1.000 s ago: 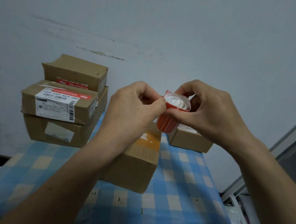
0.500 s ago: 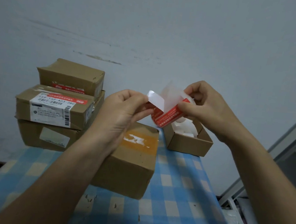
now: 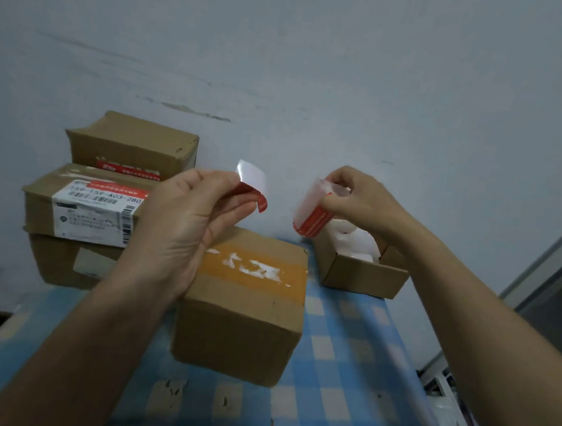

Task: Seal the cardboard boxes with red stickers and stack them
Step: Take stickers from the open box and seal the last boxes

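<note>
My left hand (image 3: 187,224) pinches a peeled red sticker (image 3: 253,184) that curls, its white back showing. My right hand (image 3: 353,199) holds the sticker strip (image 3: 310,215), red stickers on pale backing, out to the right. Below both hands a closed cardboard box (image 3: 247,299) with an orange tape band on top stands on the checked tablecloth. At the back left is a stack of three cardboard boxes (image 3: 102,202); the top two carry red stickers.
A small open cardboard box (image 3: 359,275) with white contents sits at the back right, under my right hand. The blue checked table (image 3: 343,373) ends at the wall behind. A metal frame (image 3: 549,259) stands off the right edge.
The hands have drawn apart. The left hand pulled one red sticker free of the strip and moved left; the right hand carried the strip to the right, over the small open box.
</note>
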